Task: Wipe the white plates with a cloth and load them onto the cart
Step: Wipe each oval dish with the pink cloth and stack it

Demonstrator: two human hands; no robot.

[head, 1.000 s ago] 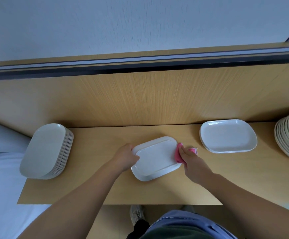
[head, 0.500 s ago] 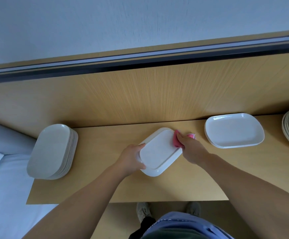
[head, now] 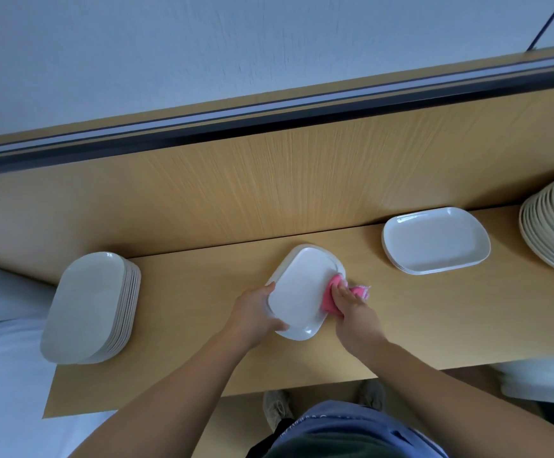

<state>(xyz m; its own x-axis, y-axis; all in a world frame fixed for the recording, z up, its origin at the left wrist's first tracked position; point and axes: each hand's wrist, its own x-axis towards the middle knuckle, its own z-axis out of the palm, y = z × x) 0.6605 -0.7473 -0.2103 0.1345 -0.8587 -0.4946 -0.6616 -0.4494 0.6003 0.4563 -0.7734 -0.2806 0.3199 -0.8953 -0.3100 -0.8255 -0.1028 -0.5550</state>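
A white rectangular plate [head: 298,289] lies at an angle in the middle of the wooden shelf [head: 203,325]. My left hand [head: 255,312] grips its near left edge. My right hand [head: 348,304] presses a pink cloth [head: 330,297] against the plate's right rim, with fingers over the cloth. Part of the cloth sticks out to the right of my hand.
A tall stack of white plates [head: 87,309] stands at the shelf's left end. A short stack of plates [head: 434,241] sits to the right, and a bigger stack [head: 553,229] at the far right edge. A wooden back panel [head: 269,180] rises behind.
The plate has turned more lengthwise toward me. My right hand with the cloth slid down along the plate's right edge, and my left hand moved to the near left edge.
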